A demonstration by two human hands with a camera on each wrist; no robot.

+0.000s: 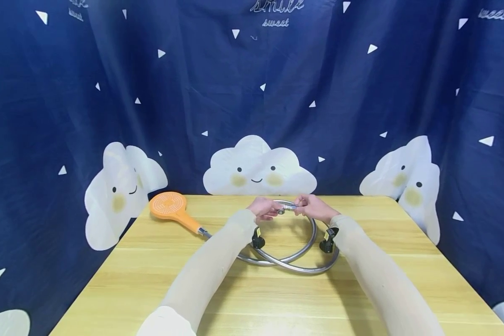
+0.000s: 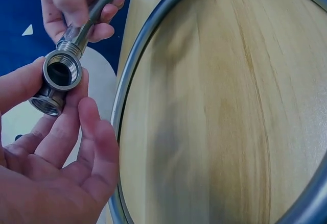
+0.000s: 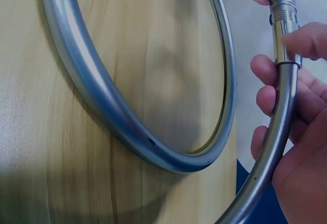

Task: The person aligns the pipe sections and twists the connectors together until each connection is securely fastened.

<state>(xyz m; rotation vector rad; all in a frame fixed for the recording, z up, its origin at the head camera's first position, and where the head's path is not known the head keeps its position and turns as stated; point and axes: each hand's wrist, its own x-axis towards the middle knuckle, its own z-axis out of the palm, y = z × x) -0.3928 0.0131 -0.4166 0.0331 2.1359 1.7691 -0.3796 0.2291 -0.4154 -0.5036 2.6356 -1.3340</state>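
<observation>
Between the thumb and fingers of my left hand (image 2: 56, 168) is a metal tee fitting (image 2: 62, 71) with open threaded mouths. My right hand (image 3: 311, 91) grips the end of a grey shower hose (image 3: 278, 127), its thumb on the shiny connector nut (image 3: 283, 40). Nut and fitting meet, with some thread showing between them. In the head view both hands are close together near the table's far edge. The hose loops below them and runs left to an orange shower head (image 1: 168, 206), which lies face up at the table's far left corner.
The wooden table (image 1: 260, 298) carries the looped hose. Behind and beside it hangs a dark blue curtain (image 1: 185, 93) with white triangles and smiling clouds. A small black camera (image 1: 328, 240) sits on the right wrist and another (image 1: 258, 239) on the left.
</observation>
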